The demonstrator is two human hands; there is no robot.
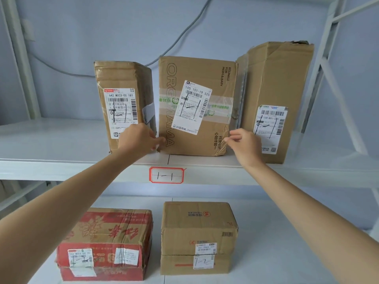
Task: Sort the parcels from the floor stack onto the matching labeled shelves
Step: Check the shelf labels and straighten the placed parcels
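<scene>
Head view: middle parcel (196,107) stands near the front edge of the upper shelf (61,162), above the tag 1-1 (166,175), between two other boxes. Left hand (141,140) and right hand (244,143), fingers loosely curled, touch its lower corners; neither seems to grip.

Judgement: seat it square, label facing out. Long axis upright; print reads sideways.

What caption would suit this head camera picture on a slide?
Both hands, left and right, at the middle parcel on shelf 1-1.
</scene>
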